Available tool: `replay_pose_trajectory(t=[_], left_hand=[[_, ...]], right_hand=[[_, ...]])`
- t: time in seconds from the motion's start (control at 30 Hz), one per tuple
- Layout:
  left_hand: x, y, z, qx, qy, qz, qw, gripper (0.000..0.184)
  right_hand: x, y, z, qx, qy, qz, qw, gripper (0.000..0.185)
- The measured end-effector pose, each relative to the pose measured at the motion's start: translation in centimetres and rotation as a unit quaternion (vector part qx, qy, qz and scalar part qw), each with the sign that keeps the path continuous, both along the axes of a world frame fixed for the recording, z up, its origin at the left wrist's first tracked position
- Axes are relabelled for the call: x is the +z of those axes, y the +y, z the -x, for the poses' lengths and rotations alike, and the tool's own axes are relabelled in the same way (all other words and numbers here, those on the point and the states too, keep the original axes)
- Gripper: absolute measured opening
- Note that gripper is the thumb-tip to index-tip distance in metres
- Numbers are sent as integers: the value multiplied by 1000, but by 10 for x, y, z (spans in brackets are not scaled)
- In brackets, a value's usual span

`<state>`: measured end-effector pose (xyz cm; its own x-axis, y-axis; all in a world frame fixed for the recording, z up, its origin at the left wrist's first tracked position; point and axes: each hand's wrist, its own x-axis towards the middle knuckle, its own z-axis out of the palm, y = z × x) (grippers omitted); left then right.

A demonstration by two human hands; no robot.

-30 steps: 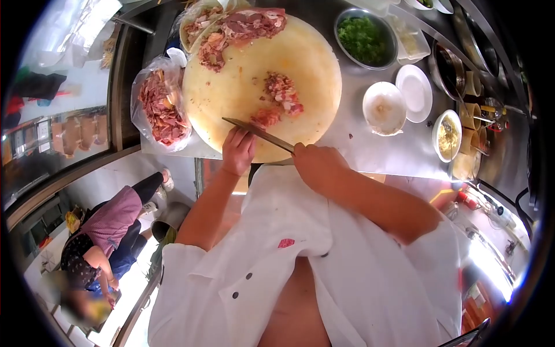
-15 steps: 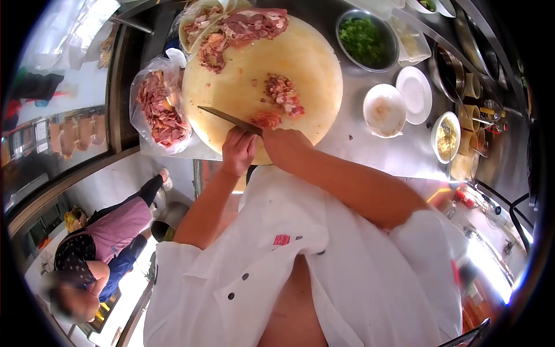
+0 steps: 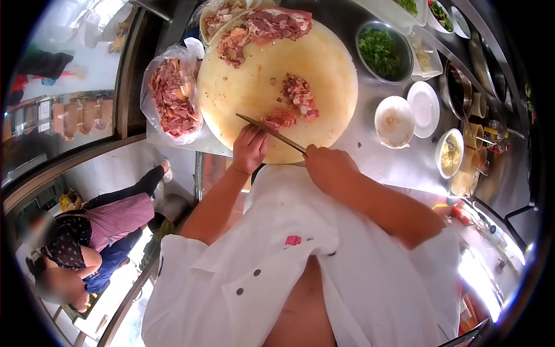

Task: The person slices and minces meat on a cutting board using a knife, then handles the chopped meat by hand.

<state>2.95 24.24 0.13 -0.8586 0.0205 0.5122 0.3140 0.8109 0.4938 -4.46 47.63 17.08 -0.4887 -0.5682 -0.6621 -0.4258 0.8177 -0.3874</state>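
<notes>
My right hand [image 3: 330, 168] is closed round the handle end of a knife [image 3: 280, 137], at the near edge of a round cutting board [image 3: 243, 92]. The blade slants up and left over the board. My left hand [image 3: 250, 148] is on the near side of the blade, fingers curled and fingertips against or close to it; whatever they pinch is hidden. Just beyond the blade lies a small heap of chopped meat [image 3: 299, 95], with redder pieces [image 3: 279, 119] nearest the knife. A larger piece of meat [image 3: 274, 26] rests at the board's far edge.
Left of the board sits a plastic bag of sliced meat [image 3: 173, 101]. To the right are a metal bowl of chopped greens [image 3: 378, 51], a stained white bowl [image 3: 395, 121], a white plate [image 3: 424, 110] and a small bowl [image 3: 450, 153]. People [image 3: 92, 237] are at lower left.
My right hand has drawn the knife to the right and nearer to me, its blade sliding past my left fingers. My left hand keeps about the same place. The view has shifted slightly.
</notes>
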Motion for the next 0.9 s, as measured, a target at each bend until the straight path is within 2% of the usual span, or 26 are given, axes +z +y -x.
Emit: replay_pose_trajectory(t=[0.17, 0.27, 0.33, 0.37, 0.47, 0.7, 0.8, 0.83, 0.9], left_hand=[[4, 0, 2, -2, 2, -3, 1000, 19], [-27, -5, 1, -22, -2, -53, 998, 21], [-8, -7, 5, -29, -20, -53, 998, 23], [-4, -6, 3, -7, -28, -51, 998, 23], [6, -1, 2, 22, -30, -40, 998, 22], [-2, 0, -1, 29, -43, -54, 997, 19], [4, 1, 1, 34, -35, -61, 997, 18], [7, 1, 0, 37, -37, -59, 997, 18], [6, 1, -2, 41, -33, -41, 998, 19]], right_hand=[[-5, 7, -6, -28, -5, 13, 1000, 24], [-16, -13, -7, -25, 11, 11, 1000, 24], [-34, -23, -6, 0, 42, 5, 999, 24], [-28, -34, 1, 19, 22, -22, 999, 16], [-65, -50, 4, 17, 64, -18, 998, 20], [-112, -37, 17, 55, 181, 130, 973, 28], [-64, -32, 16, 50, 155, 58, 985, 31], [-46, -28, 14, 44, 111, 29, 992, 31], [-26, -15, 2, -4, 86, 32, 996, 31]])
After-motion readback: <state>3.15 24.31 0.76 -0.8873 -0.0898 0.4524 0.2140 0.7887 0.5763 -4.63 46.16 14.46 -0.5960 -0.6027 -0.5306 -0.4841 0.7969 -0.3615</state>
